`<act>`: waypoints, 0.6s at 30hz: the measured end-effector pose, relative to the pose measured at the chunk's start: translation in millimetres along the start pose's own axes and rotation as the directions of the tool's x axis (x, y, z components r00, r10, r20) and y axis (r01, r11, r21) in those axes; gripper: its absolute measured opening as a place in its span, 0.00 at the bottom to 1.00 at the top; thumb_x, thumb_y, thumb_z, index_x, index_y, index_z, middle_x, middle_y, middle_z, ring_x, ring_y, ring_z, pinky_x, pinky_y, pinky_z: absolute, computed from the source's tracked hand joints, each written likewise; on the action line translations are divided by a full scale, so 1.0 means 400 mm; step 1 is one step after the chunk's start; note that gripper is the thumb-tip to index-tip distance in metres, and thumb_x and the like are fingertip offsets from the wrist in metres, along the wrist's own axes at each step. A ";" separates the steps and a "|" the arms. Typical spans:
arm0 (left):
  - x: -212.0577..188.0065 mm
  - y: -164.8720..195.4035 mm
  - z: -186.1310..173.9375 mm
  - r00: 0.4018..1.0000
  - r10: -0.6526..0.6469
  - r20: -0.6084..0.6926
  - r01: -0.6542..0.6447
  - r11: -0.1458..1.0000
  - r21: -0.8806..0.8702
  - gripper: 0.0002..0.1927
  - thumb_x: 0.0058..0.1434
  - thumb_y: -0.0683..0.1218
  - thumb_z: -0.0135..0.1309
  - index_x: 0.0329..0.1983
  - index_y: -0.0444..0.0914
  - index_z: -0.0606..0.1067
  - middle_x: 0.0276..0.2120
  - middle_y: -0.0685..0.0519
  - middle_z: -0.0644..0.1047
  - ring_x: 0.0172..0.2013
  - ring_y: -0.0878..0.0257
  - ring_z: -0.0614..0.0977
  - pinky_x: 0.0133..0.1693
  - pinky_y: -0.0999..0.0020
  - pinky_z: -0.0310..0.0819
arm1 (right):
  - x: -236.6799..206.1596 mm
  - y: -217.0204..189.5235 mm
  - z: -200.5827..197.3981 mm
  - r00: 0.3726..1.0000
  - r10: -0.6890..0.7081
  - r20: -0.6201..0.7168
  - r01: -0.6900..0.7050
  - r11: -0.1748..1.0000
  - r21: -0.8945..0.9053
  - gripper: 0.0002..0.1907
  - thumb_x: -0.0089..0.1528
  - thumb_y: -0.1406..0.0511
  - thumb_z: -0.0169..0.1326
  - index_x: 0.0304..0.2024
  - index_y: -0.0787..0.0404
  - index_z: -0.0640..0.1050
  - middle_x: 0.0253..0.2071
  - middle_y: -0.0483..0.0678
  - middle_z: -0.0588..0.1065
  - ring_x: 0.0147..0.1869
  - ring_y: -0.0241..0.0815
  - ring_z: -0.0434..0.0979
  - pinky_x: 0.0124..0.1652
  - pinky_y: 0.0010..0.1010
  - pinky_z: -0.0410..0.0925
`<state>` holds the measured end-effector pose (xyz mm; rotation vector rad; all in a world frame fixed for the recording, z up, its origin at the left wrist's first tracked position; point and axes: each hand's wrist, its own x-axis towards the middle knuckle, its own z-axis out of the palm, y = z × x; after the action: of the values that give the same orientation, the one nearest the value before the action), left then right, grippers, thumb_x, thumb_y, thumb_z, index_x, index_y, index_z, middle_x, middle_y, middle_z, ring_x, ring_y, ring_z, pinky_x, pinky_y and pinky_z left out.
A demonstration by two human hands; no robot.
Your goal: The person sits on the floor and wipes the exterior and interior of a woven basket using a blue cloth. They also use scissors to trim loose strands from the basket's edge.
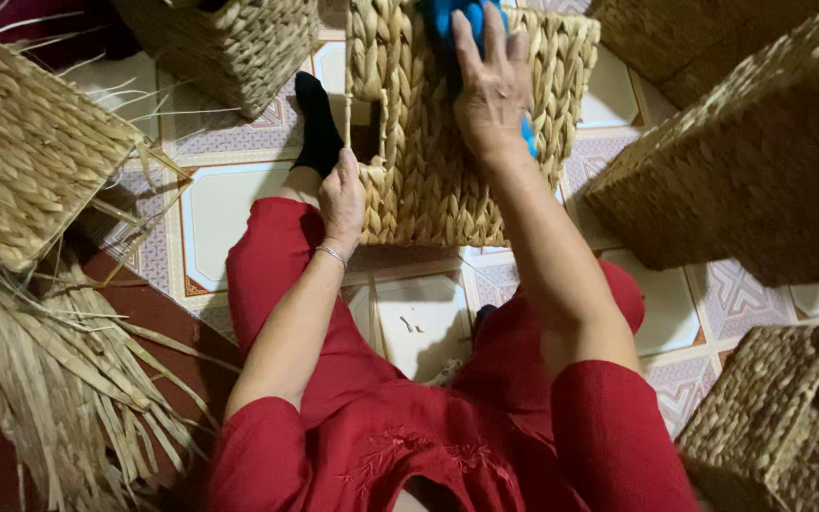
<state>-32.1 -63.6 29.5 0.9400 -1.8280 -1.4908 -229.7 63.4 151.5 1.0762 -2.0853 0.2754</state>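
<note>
Basket (447, 142) of woven straw is held on the tiled floor (229, 204) between the red-clad knees. Its near left corner is gripped by the left hand (343, 199), fingers curled round the rim (a thin bracelet (332, 253) is worn at the wrist). The right hand (492, 85) is pressed flat on the basket's far side, fingers spread over a blue object (447, 19), partly hidden. More baskets (760, 161) are stacked around, and loose straw (59, 370) is piled at left.
</note>
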 end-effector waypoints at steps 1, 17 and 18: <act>-0.002 -0.005 0.001 1.000 0.031 0.003 -0.030 0.998 -0.054 0.34 0.72 0.66 0.36 0.35 0.35 0.80 0.29 0.44 0.81 0.33 0.53 0.82 0.40 0.58 0.73 | -0.020 -0.020 0.003 0.999 -0.029 -0.033 0.028 0.999 -0.029 0.43 0.56 0.78 0.56 0.72 0.47 0.67 0.72 0.55 0.64 0.62 0.60 0.71 0.49 0.45 0.75; -0.006 -0.005 -0.043 0.982 0.064 0.175 0.015 0.910 -0.414 0.17 0.58 0.48 0.68 0.44 0.34 0.78 0.37 0.56 0.79 0.34 0.67 0.78 0.38 0.69 0.75 | -0.266 -0.278 -0.315 0.960 -0.106 0.261 -0.114 0.700 0.705 0.22 0.52 0.63 0.66 0.49 0.58 0.79 0.61 0.57 0.71 0.57 0.59 0.72 0.53 0.48 0.68; -0.006 -0.004 -0.042 0.988 0.063 0.140 0.001 0.908 -0.418 0.18 0.57 0.48 0.69 0.44 0.34 0.77 0.37 0.55 0.78 0.33 0.67 0.77 0.37 0.68 0.75 | -0.274 -0.250 -0.348 0.970 -0.100 0.221 -0.097 0.676 0.730 0.18 0.52 0.63 0.66 0.45 0.56 0.81 0.58 0.54 0.75 0.57 0.57 0.74 0.53 0.46 0.68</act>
<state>-16.9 -71.2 31.0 0.5982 -1.5174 -1.8770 -40.2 136.7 154.9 1.6470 -2.2300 1.1232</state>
